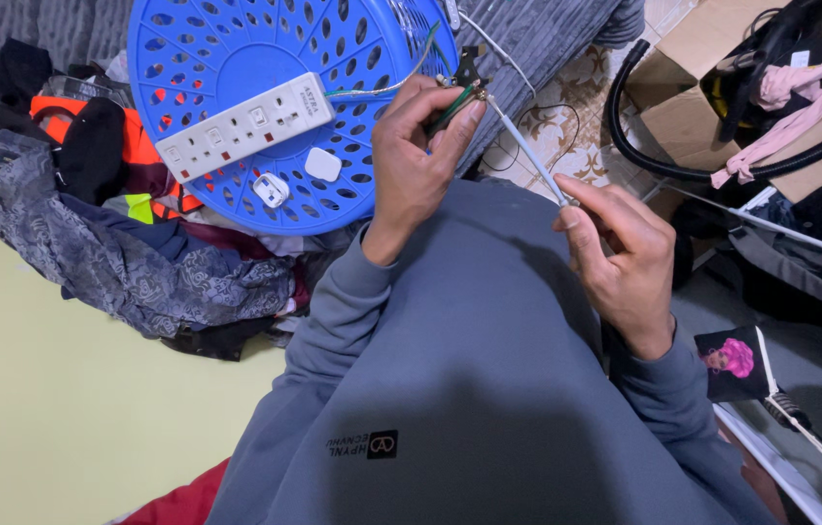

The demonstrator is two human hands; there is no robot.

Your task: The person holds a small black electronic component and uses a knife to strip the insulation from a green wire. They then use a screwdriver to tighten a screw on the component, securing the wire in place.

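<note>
Pale floor (51, 408) lies to the left, heaped with clothes (129, 262) under one blue perforated basket (236, 39); on it sit one white power strip (245, 124) and two white plugs (294, 175). Left hand (416, 156) is raised above the lap, wrist bent, fingers (459, 117) curled tight round one dark cutter (464, 83). Right hand (625, 253) sits lower, palm inward, thumb and forefinger pinching one grey cable (527, 151) that runs taut between both hands, its upper end at the cutter.
</note>
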